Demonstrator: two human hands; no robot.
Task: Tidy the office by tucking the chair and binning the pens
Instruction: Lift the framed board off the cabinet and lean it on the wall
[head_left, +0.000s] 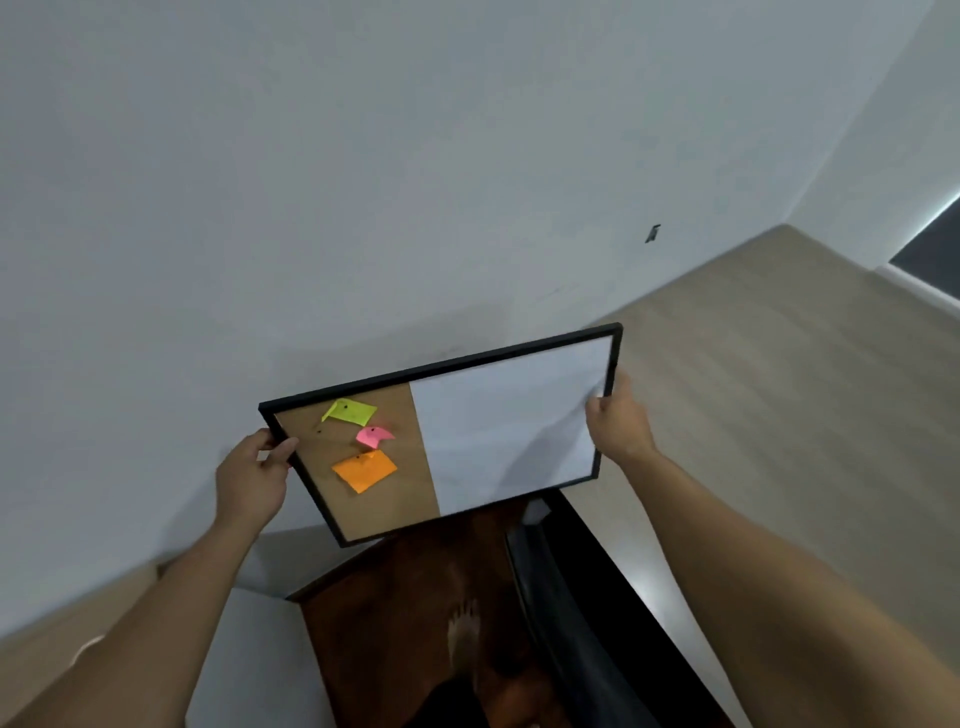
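A black-framed notice board (493, 431), half cork and half whiteboard, is held up in front of a grey wall, tilted. Yellow, pink and orange sticky notes (363, 470) are pinned on its cork half. My left hand (254, 480) grips the board's left edge. My right hand (615, 421) grips its right edge. No chair and no pens are in view.
Below the board is a dark brown wooden desk top (405, 623) with a black monitor (566, 623) seen from above along its right side. A small dark hook (652, 233) sticks out of the wall at the upper right. Pale wood floor (779, 389) spreads to the right.
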